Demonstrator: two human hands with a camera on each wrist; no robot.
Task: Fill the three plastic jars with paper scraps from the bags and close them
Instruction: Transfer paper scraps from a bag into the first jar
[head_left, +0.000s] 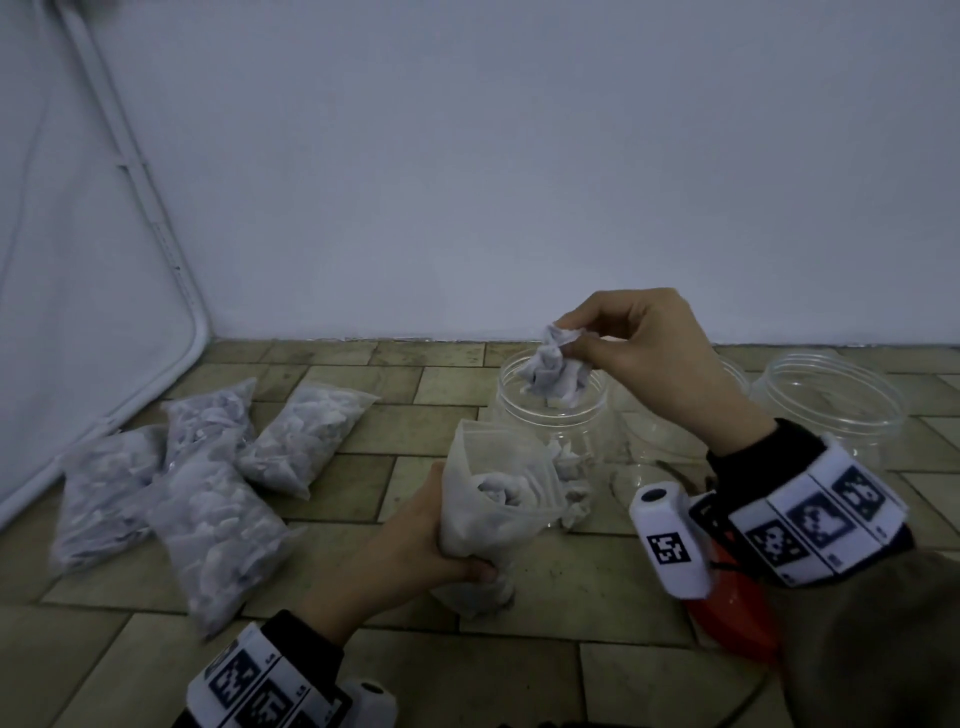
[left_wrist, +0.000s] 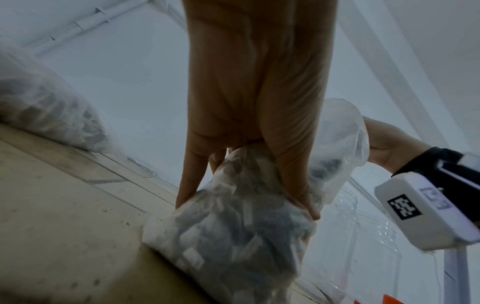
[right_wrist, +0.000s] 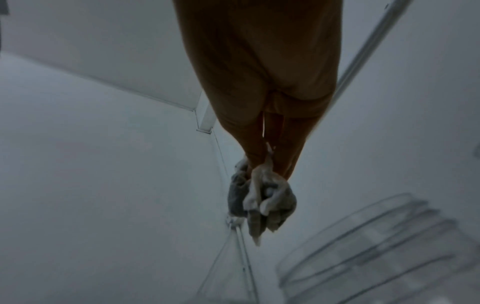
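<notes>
Above the open mouth of the nearest jar (head_left: 550, 415), the right hand (head_left: 649, 358) pinches a wad of paper scraps (head_left: 556, 374); the left hand's (head_left: 410, 540) grip squeezes an open bag (head_left: 493, 514) on the tiled floor (head_left: 597, 582), near four full bags (head_left: 208, 499) by the left edge.

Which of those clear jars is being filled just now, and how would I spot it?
Look along the tiled floor below the white wall. Three clear jars stand there; take the leftmost jar, just behind the open bag. Only it has scraps inside, and the right hand holds a wad of paper over its mouth.
</notes>
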